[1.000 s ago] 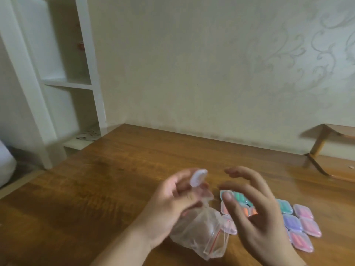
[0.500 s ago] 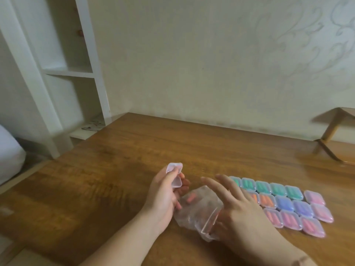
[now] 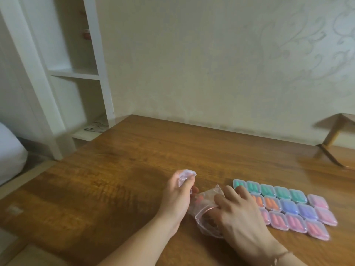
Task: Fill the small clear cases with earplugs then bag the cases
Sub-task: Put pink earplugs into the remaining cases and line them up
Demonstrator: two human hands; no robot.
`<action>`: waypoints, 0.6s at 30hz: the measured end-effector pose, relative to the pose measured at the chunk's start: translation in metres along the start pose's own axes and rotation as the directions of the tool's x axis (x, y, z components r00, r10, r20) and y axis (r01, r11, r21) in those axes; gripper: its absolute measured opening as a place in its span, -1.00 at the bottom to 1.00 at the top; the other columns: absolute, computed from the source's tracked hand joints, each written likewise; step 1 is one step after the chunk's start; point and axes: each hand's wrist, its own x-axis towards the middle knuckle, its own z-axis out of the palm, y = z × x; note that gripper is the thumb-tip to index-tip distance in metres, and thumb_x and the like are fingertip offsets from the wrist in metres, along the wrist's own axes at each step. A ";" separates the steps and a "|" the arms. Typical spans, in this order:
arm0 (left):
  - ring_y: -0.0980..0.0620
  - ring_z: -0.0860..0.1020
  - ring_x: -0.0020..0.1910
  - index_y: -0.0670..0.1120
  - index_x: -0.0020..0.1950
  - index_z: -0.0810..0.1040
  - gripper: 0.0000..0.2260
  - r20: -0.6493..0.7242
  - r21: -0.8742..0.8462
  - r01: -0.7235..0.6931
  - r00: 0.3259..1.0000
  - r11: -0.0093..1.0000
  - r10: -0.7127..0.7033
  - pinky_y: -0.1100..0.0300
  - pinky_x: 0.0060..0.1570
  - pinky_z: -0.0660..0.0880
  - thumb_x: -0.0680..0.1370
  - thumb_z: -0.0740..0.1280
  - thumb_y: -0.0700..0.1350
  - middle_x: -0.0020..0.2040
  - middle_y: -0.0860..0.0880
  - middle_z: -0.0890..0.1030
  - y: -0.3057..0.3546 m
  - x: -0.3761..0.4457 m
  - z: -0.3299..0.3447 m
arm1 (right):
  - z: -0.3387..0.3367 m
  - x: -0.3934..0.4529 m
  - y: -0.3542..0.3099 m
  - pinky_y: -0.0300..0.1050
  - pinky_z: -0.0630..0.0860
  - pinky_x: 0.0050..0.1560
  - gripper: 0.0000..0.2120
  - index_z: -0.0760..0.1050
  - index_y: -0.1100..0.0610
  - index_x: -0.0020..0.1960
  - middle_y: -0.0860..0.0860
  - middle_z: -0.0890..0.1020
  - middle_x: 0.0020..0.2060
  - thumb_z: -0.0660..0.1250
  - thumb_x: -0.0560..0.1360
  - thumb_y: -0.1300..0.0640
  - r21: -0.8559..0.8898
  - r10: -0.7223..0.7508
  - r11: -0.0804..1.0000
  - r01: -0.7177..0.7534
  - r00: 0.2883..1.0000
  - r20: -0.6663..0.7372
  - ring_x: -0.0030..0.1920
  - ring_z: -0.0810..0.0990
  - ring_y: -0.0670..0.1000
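Left hand [image 3: 177, 196], lower centre, pinching small clear case [image 3: 186, 176], contents unclear. Right hand [image 3: 237, 210] beside it, fingers inside clear zip bag [image 3: 204, 210] holding orange earplugs [image 3: 199, 199]; grip unclear. Filled cases [image 3: 288, 207], lower right on table [image 3: 119, 179], 3 rows: green, orange, blue, pink.

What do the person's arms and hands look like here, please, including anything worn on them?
Both forearms are bare, with no sleeves in view. The left hand wears no glove or ring that shows. The right hand is likewise ungloved; a thin reddish string bracelet circles its wrist. No watch is visible.
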 end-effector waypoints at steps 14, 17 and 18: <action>0.01 0.53 -0.13 0.04 0.01 0.60 -0.76 -0.036 -0.037 -0.029 0.999 0.999 0.028 0.15 -0.18 0.45 0.69 0.14 -0.06 -0.13 -0.05 0.56 -0.008 0.006 0.000 | -0.007 0.022 -0.003 -0.05 0.16 -0.34 -0.83 0.44 0.02 -0.48 -0.02 0.48 -0.40 0.24 0.29 0.09 0.010 -0.022 1.000 0.022 0.999 0.038 -0.31 0.39 0.08; 0.00 0.55 -0.17 0.07 -0.03 0.62 -0.74 -0.039 -0.068 -0.027 0.999 0.997 0.024 0.18 -0.40 0.38 0.69 0.15 -0.05 -0.21 -0.02 0.54 -0.009 0.006 -0.001 | -0.017 0.016 0.008 -0.09 0.27 -0.39 -0.85 0.45 0.01 -0.45 -0.04 0.54 -0.17 0.35 0.28 0.08 0.123 -0.045 0.992 0.040 0.998 0.043 -0.20 0.41 0.07; -0.01 0.56 -0.18 0.07 -0.02 0.62 -0.75 -0.037 -0.070 -0.025 0.999 0.997 0.023 0.20 -0.46 0.34 0.69 0.15 -0.04 -0.22 -0.02 0.53 -0.007 0.006 -0.001 | -0.021 0.011 0.013 -0.12 0.36 -0.37 -0.85 0.49 -0.01 -0.42 -0.06 0.57 -0.07 0.39 0.29 0.02 0.187 -0.027 0.982 0.016 0.998 0.055 -0.11 0.45 0.05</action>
